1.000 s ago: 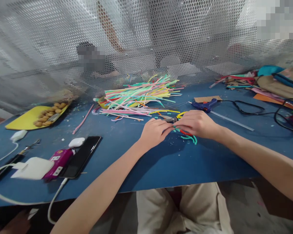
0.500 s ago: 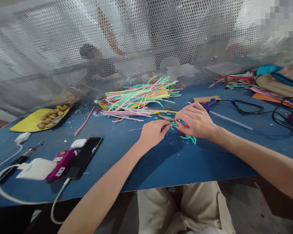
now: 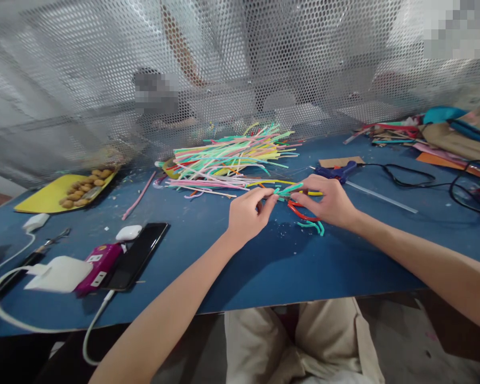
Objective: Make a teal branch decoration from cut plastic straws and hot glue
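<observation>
My left hand (image 3: pixel 250 213) pinches the end of teal pipe cleaner pieces (image 3: pixel 290 189) between thumb and forefinger. From the other side, my right hand (image 3: pixel 328 201) has its thumb and fingertips closed on the same teal pieces. Just under the right thumb is a cutting tool's red handle loop (image 3: pixel 304 214); I cannot tell whether the hand touches it. Short curved teal offcuts (image 3: pixel 312 228) lie on the table in front of the right hand. Behind both hands is a big heap of multicoloured pipe cleaners (image 3: pixel 228 157).
A blue glue gun (image 3: pixel 338 170) with a black cable and a clear glue stick (image 3: pixel 384 197) lie at the right. Leftward are a phone (image 3: pixel 144 256), a purple power block (image 3: pixel 98 272), chargers, and brown nut-like pieces on a yellow sheet (image 3: pixel 40 197). A perforated metal screen (image 3: pixel 224 64) stands behind.
My right hand has shifted slightly right and its fingers have opened out from over the tool. More of the red handle and the teal pieces shows between the hands.
</observation>
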Motion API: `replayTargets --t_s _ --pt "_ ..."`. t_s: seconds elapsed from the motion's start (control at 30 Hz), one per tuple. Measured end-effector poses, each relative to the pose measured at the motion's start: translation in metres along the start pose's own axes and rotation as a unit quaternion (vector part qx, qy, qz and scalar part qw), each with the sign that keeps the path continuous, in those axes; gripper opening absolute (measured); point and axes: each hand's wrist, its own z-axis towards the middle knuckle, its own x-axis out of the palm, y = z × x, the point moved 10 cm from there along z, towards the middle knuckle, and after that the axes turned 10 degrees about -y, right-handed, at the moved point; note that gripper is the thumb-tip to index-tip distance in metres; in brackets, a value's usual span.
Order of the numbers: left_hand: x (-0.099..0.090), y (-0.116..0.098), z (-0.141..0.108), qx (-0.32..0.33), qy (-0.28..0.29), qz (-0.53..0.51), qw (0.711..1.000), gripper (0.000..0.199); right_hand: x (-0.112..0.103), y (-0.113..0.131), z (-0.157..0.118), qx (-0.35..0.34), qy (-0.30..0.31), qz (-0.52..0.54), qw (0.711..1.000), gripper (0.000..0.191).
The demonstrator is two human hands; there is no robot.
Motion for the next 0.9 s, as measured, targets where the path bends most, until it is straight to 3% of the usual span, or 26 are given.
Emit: replayTargets --t_s 0.2,0.5,0.77,0.9 --pt "0.007 -0.004 -0.004 0.020 0.021 -0.014 0.999 0.018 0.018 -0.013 -0.007 0.057 0.048 0.054 0.996 0.017" --pt "0.011 -0.012 -0.006 0.079 0.043 0.019 0.996 0.020 0.028 -0.022 -0.012 0.100 0.067 0.065 0.991 0.013" --pt "0.008 -0.016 -0.007 0.114 0.025 0.063 0.991 0.018 0.042 -0.035 -0.022 0.243 0.107 0.159 0.951 0.023" --pt "0.011 -0.014 -0.008 0.127 0.031 0.082 0.988 0.019 0.051 -0.038 -0.026 0.279 0.149 0.218 0.923 0.027"
